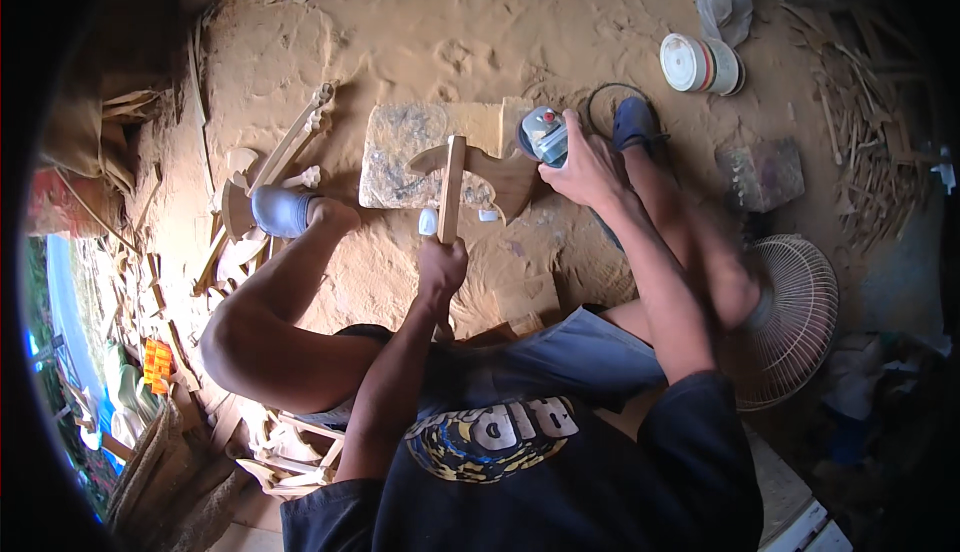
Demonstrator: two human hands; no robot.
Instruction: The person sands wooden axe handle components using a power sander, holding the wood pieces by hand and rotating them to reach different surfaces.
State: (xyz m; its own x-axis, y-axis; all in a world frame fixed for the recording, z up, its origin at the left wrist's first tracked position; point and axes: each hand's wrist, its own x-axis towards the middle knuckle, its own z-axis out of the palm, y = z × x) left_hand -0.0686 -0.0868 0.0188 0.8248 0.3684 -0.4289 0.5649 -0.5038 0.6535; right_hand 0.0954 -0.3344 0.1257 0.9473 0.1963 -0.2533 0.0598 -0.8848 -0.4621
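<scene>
Wood piece (480, 177), a flat cut-out with a curved, winged outline, lies on a stone slab (400, 152) set in the sawdust floor (420, 22), and a narrow stick (451, 187) stands across it. Left hand (441, 257) has its grip closed around the lower end of that stick, fingers wrapped tight, pinning the piece down against the slab. Right hand (585, 167) has its grip closed on the body of an angle grinder (543, 137), whose head sits at the right edge of the piece, touching or just beside it; I cannot tell whether the disc is in contact. To do this well, I judge the left hand should press straight down so the piece cannot skate on the slab, the grinder should meet the edge lightly and travel along the curve rather than dwell, and the disc should stay away from the left hand's fingers and from the feet. One foot in a blue shoe (280, 210) rests left of the slab, and the other (633, 122) lies just past the grinder, with its cable (600, 97) looping near it. Further out are carved offcuts (290, 137) to the left, a tin (700, 64) at upper right, a block (762, 174) and a fan (795, 317) on the right.
</scene>
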